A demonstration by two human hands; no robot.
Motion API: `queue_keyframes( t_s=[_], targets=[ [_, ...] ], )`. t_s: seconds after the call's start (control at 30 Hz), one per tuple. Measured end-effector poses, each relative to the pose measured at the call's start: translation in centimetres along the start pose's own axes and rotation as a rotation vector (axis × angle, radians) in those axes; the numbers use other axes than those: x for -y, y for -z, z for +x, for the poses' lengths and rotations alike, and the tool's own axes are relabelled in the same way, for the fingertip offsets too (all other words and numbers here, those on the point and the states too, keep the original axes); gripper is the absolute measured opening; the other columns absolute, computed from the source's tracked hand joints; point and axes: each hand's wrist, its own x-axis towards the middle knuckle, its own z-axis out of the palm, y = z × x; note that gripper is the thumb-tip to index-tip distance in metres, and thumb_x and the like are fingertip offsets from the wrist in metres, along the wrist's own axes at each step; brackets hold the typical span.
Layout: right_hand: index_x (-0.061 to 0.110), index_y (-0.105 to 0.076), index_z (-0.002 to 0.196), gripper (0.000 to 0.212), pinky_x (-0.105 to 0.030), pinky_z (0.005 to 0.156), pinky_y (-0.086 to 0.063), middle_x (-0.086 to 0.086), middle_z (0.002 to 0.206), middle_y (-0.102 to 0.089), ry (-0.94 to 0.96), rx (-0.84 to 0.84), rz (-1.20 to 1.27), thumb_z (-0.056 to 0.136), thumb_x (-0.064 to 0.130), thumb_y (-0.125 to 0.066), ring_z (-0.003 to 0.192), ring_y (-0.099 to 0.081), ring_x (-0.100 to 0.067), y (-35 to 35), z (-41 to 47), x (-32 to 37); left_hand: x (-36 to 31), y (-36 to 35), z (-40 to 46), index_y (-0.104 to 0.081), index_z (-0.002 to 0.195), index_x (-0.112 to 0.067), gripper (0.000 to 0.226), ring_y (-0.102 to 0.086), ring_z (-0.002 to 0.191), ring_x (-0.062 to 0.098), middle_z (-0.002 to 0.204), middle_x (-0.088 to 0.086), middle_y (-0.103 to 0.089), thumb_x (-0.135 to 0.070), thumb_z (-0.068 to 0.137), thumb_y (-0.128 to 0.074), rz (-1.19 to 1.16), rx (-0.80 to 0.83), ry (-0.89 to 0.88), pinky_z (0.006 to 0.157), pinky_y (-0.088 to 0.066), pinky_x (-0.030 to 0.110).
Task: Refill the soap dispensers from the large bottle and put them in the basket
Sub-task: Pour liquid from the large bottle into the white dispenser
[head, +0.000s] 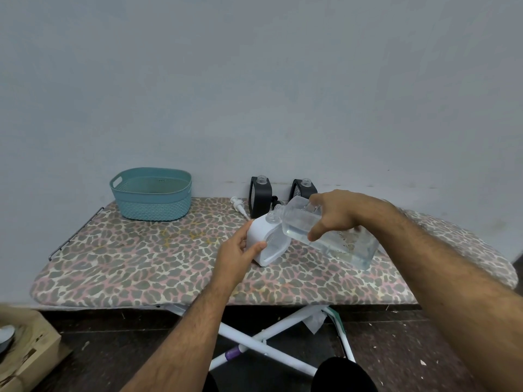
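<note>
My left hand (240, 251) grips a white soap dispenser (261, 236) that stands uncapped on the ironing board. My right hand (336, 215) holds the large clear bottle (334, 239) tilted to the left, its open neck just above the dispenser's mouth. Clear liquid fills the lower part of the bottle. Two black dispensers (260, 195) (303, 189) stand uncapped at the back by the wall. A white pump head (237, 206) lies on the board left of them. The teal basket (152, 193) sits at the back left with nothing visible inside.
The leopard-print ironing board (141, 256) stands on white crossed legs against a pale wall. A cardboard box (25, 352) sits on the dark floor at the lower left. A metal rail runs along the board's left end.
</note>
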Motion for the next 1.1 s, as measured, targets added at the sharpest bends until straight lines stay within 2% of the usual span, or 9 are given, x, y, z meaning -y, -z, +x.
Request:
queue_keyframes(
  t_s=[0.17, 0.33, 0.5, 0.63, 0.8, 1.0, 1.1],
  targets=[
    [0.026, -0.045, 0.132, 0.076, -0.026, 0.05, -0.037, 0.01, 0.098, -0.051, 0.002, -0.003, 0.012, 0.07, 0.055, -0.077, 0.071, -0.048, -0.005, -0.14, -0.12, -0.02, 0.1, -0.03, 0.01, -0.044, 0.145, -0.029, 0.068, -0.062, 0.101, 0.005, 0.122, -0.01, -0.056, -0.02, 0.085, -0.074, -0.023, -0.002, 0.0, 0.068, -0.063, 0.04],
    [0.026, -0.044, 0.132, 0.076, -0.026, 0.05, -0.037, 0.012, 0.09, -0.047, -0.001, -0.009, 0.007, 0.07, 0.055, -0.077, 0.07, -0.047, -0.005, -0.13, -0.16, 0.08, 0.32, -0.04, 0.17, -0.042, 0.147, -0.027, 0.069, -0.059, 0.095, -0.001, 0.136, 0.002, -0.056, -0.021, 0.086, -0.074, -0.006, -0.009, -0.009, 0.063, -0.059, 0.023],
    [0.026, -0.044, 0.131, 0.076, -0.026, 0.05, -0.037, 0.011, 0.094, -0.049, 0.0, -0.007, 0.006, 0.07, 0.056, -0.077, 0.071, -0.048, -0.005, -0.14, -0.09, 0.04, 0.41, -0.04, 0.25, -0.042, 0.147, -0.025, 0.068, -0.057, 0.091, -0.008, 0.138, 0.003, -0.056, -0.021, 0.086, -0.074, 0.003, -0.005, -0.021, 0.06, -0.055, 0.015],
    [0.026, -0.045, 0.13, 0.074, -0.026, 0.05, -0.037, 0.01, 0.096, -0.05, 0.001, -0.007, 0.005, 0.07, 0.055, -0.077, 0.072, -0.048, -0.005, -0.12, -0.14, 0.05, 0.42, 0.01, 0.22, -0.042, 0.146, -0.026, 0.068, -0.058, 0.091, -0.006, 0.139, 0.005, -0.055, -0.021, 0.086, -0.074, -0.011, -0.004, -0.014, 0.063, -0.059, 0.022],
    [0.026, -0.045, 0.131, 0.075, -0.026, 0.05, -0.038, 0.011, 0.095, -0.05, -0.005, -0.002, 0.015, 0.07, 0.055, -0.077, 0.072, -0.048, -0.004, -0.03, -0.15, -0.05, 0.27, -0.05, 0.18, -0.041, 0.147, -0.025, 0.068, -0.055, 0.088, -0.01, 0.138, 0.005, -0.055, -0.02, 0.087, -0.073, 0.001, -0.001, -0.02, 0.058, -0.054, 0.014],
    [0.026, -0.044, 0.133, 0.076, -0.026, 0.05, -0.038, 0.008, 0.105, -0.051, -0.002, 0.005, 0.011, 0.071, 0.054, -0.077, 0.073, -0.048, -0.005, -0.06, -0.22, -0.13, 0.21, 0.0, 0.14, -0.042, 0.146, -0.026, 0.068, -0.059, 0.093, -0.003, 0.138, 0.003, -0.055, -0.02, 0.086, -0.074, -0.017, -0.004, -0.01, 0.064, -0.061, 0.029],
    [0.025, -0.044, 0.134, 0.077, -0.025, 0.049, -0.037, 0.007, 0.107, -0.051, -0.004, 0.009, 0.012, 0.071, 0.055, -0.077, 0.073, -0.048, -0.005, -0.05, -0.17, -0.13, 0.18, 0.04, 0.15, -0.043, 0.146, -0.027, 0.068, -0.059, 0.095, -0.001, 0.137, 0.001, -0.056, -0.02, 0.086, -0.074, -0.014, -0.002, -0.016, 0.065, -0.061, 0.028]
  ],
)
